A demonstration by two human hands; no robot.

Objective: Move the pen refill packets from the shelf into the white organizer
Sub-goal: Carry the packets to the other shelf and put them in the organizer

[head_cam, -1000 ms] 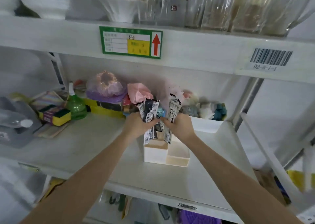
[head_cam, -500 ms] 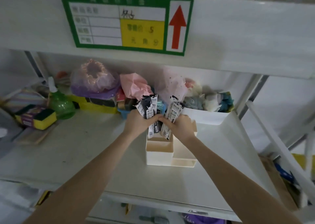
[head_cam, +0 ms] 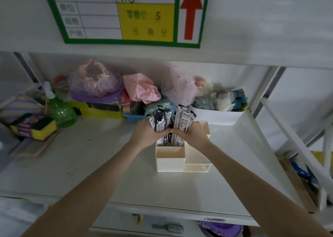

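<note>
A white organizer point(head_cam: 170, 162) with stepped compartments stands on the shelf in the middle of the view. Several black-and-white pen refill packets point(head_cam: 161, 122) stand upright in its tall rear-left compartment, their tops fanning out above the rim. My left hand point(head_cam: 146, 135) grips the darker packets on the left. My right hand point(head_cam: 193, 135) grips the lighter packets point(head_cam: 185, 121) on the right. Both hands meet thumb to thumb over the compartment, and the packets' lower ends dip inside it.
A white bin of bath puffs point(head_cam: 219, 117) stands just behind the organizer on the right. A blue basket point(head_cam: 134, 117), pink and purple bagged goods, a green spray bottle point(head_cam: 60, 110) and a yellow sponge pack point(head_cam: 34, 128) line the back and left. The upper shelf edge with a price label point(head_cam: 126, 15) hangs overhead.
The camera has moved closer and tilted down. Both hands have lowered the packets deeper into the organizer's tall compartment and drawn together.
</note>
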